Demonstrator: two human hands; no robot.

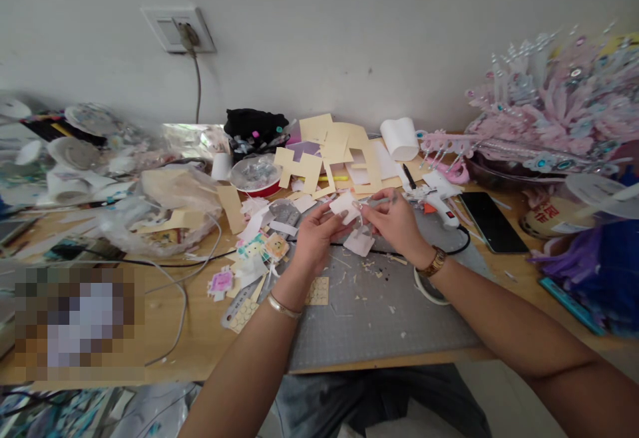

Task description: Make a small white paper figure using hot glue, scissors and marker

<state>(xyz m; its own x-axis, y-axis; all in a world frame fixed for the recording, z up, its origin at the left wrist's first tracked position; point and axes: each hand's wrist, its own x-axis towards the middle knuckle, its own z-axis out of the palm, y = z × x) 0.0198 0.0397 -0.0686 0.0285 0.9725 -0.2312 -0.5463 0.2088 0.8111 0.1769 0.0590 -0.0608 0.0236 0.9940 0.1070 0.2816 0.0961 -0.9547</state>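
Observation:
My left hand (319, 230) pinches a small white paper piece (344, 206) between thumb and fingers, above the grey cutting mat (399, 318). On its other side my right hand (392, 219) has its thumb and fingertips closed at the edge of the same piece. Just below hangs or lies another white piece (359, 241); I cannot tell if it is joined to the first. A white glue gun (442, 205) lies right of my right hand. Near my left wrist are paper cutouts (254, 251) with coloured pictures.
Yellow card scraps (337, 142) and a red-rimmed bowl (255, 175) lie at the back. A black phone (493, 221) and pink beaded crowns (544, 105) are at right. A roll of tape (430, 288) sits under my right forearm. Cables cross the left side; a plastic bag (160, 215) lies there.

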